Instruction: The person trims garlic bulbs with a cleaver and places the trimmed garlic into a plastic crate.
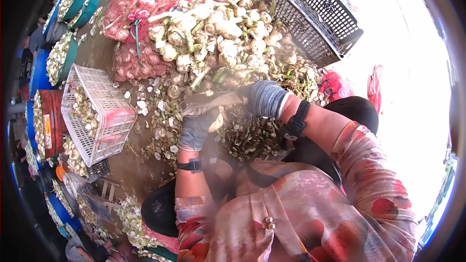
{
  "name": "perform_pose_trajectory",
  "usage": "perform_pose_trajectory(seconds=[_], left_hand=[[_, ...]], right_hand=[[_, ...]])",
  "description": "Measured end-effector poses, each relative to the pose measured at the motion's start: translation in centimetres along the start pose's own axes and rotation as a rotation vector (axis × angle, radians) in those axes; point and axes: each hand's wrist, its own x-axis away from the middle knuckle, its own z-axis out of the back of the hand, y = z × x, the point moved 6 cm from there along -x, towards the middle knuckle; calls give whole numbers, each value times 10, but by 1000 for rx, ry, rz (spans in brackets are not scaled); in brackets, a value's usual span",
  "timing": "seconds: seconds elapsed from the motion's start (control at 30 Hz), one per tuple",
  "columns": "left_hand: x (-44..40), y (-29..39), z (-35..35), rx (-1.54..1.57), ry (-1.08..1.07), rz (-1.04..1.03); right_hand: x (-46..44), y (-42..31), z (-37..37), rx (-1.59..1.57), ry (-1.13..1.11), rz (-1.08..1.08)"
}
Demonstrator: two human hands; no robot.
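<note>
Both of my hands wear grey knit gloves and are close together over the garlic pile. My left hand [195, 128] is closed, with a pale garlic bulb [216, 122] showing at its inner side. My right hand [264, 98] is curled, palm down, its fingertips blurred. A tan, motion-smeared strip [213, 101] spans the gap between the hands; whether it is a glove part or a tool I cannot tell. Just beyond them lies a heap of garlic bulbs with stalks [218, 29]. Dark peelings and loose skins [252, 133] cover the ground below my hands.
Red mesh sacks of garlic [141, 5] lie at the far left of the heap. A black crate [315, 17] stands at the far right. To the left are a white crate [104, 111] on its side and several filled tubs [62, 58]. Red netting [332, 85] lies beside my right arm.
</note>
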Motion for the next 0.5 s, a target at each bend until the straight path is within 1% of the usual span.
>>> perform_pose_trajectory(seconds=[0.07, 0.1, 0.13, 0.2, 0.23, 0.27, 0.3, 0.33, 0.37, 0.4, 0.43, 0.47, 0.5], left_hand=[[-7, 23, 17, 75, -230, 258], [-2, 23, 19, 389, -87, 278], [-2, 29, 20, 391, -80, 282], [1, 30, 13, 550, -151, 546], [2, 21, 2, 330, -213, 523], [-2, 33, 6, 332, -233, 523], [-6, 47, 14, 415, -242, 677], [-5, 53, 18, 494, -238, 830], [-7, 51, 22, 889, 114, 588], [-5, 45, 33, 997, 280, 584], [0, 36, 21, 1306, 302, 553], [6, 28, 8, 1616, 319, 508], [3, 44, 8, 1650, 321, 393]], right_hand=[[-14, 63, -38, 43, -352, -278], [-2, 61, -23, -35, -238, -407], [8, 46, -18, -28, -242, -403], [12, 1, 16, -636, 178, -103], [17, -19, 33, -591, 191, -68], [20, -36, 42, -554, 205, -46], [12, -33, 33, -431, 250, -47], [8, -22, 27, -434, 250, -53], [0, -16, 24, -350, 244, 4], [9, -17, 34, -580, 183, -134], [21, -19, 44, -804, 153, -287], [16, -10, 31, -888, 155, -278], [11, -1, 19, -973, 156, -269]])
